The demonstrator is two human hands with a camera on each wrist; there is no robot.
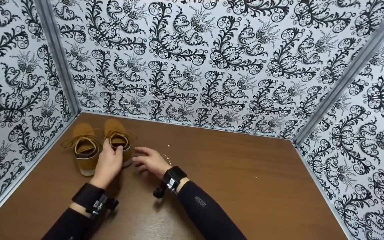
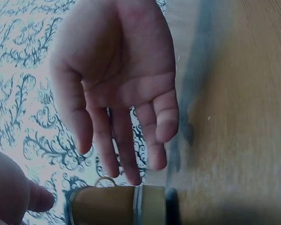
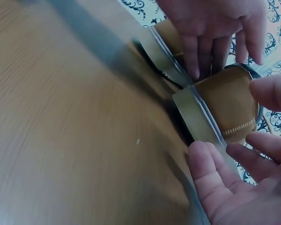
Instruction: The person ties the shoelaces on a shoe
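Observation:
Two tan lace-up shoes stand side by side on the brown tabletop, toes toward the back wall. My left hand (image 1: 109, 164) is at the heel of the right-hand shoe (image 1: 127, 156), its fingers reaching down between the pair. The right wrist view shows these left fingers (image 3: 205, 54) straight and loose beside the shoe. On the shoe's other side is my right hand (image 1: 153, 162), fingers slightly bent and spread, close to the heel; contact is unclear. In the left wrist view the right palm (image 2: 126, 79) faces the camera, holding nothing. The left-hand shoe (image 1: 87, 162) stands untouched.
Patterned white-and-black panels (image 1: 192, 66) enclose the table (image 1: 228, 180) at the back and both sides, with grey posts (image 1: 58, 63) at the corners. Small pale specks (image 1: 167, 158) lie beside the right wrist. Black camera straps (image 1: 175, 176) sit on both wrists.

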